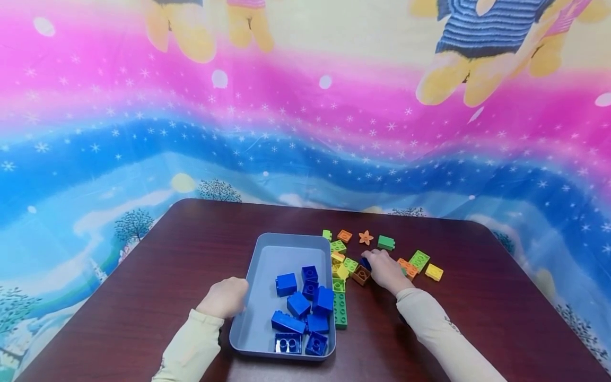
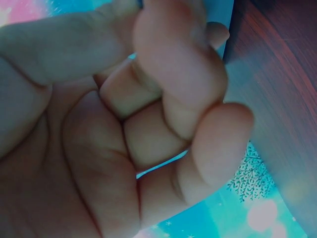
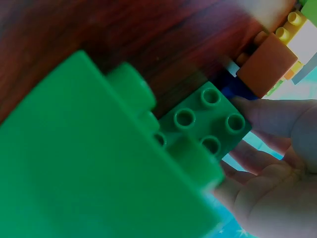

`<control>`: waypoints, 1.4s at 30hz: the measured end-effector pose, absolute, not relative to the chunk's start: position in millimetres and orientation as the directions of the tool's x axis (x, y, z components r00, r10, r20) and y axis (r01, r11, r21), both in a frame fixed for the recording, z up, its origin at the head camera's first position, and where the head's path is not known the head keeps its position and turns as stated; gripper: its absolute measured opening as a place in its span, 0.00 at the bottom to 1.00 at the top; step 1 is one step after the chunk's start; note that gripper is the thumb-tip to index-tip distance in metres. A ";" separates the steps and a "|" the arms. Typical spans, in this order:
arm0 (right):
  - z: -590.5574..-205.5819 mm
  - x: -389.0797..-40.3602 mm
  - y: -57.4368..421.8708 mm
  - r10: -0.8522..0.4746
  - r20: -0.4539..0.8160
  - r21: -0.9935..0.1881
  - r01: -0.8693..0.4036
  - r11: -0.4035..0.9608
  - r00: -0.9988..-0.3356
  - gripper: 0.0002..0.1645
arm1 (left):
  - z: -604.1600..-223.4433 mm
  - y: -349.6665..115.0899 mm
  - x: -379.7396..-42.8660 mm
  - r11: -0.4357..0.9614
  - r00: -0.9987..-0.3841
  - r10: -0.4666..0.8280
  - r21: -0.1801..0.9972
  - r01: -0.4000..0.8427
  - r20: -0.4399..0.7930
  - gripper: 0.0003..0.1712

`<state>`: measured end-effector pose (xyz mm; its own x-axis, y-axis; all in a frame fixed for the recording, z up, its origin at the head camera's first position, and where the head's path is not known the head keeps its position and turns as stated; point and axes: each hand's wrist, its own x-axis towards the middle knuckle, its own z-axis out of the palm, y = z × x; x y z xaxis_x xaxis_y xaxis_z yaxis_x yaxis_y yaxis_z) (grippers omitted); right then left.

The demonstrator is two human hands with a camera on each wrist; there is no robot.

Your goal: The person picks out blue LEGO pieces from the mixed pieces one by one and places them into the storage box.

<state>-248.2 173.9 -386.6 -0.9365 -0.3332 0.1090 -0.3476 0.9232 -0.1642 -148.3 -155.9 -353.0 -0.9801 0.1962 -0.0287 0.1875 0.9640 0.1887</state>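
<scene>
A grey-blue tray point(image 1: 285, 243) with several blue bricks point(image 1: 298, 304) stands in the middle of the table. My left hand point(image 1: 225, 297) holds the tray's left rim; its curled fingers point(image 2: 220, 144) fill the left wrist view, where a strip of the tray shows at the top. To the right of the tray, my right hand point(image 1: 386, 269) has its fingertips on a dark blue brick point(image 1: 365, 263). The right wrist view shows the thumb against this brick point(image 3: 235, 87), mostly hidden behind a green studded brick point(image 3: 195, 121). A brown brick point(image 1: 361, 275) lies beside it.
Yellow bricks point(image 1: 340, 271) and a long green brick point(image 1: 340, 310) line the tray's right side. An orange flower piece point(image 1: 365, 237) and a green brick point(image 1: 386, 242) lie behind the right hand. Orange point(image 1: 408, 267), lime point(image 1: 420, 260) and yellow point(image 1: 434, 272) bricks are to its right.
</scene>
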 end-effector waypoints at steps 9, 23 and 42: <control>-384.7 -248.0 173.3 -0.313 0.167 -0.197 -0.343 0.919 -0.935 0.22 | -352.8 -155.9 -148.0 0.963 -0.980 0.196 0.193 0.186 -0.031 0.10; -371.5 -243.2 159.5 -0.297 0.280 -0.242 -0.366 0.898 -0.913 0.25 | -353.7 -155.9 -148.9 0.962 -0.979 0.201 0.194 0.193 -0.024 0.09; -362.7 -230.4 129.1 -0.353 0.343 -0.246 -0.446 0.860 -0.870 0.23 | -354.0 -155.8 -148.8 0.962 -0.979 0.202 0.196 0.193 -0.025 0.09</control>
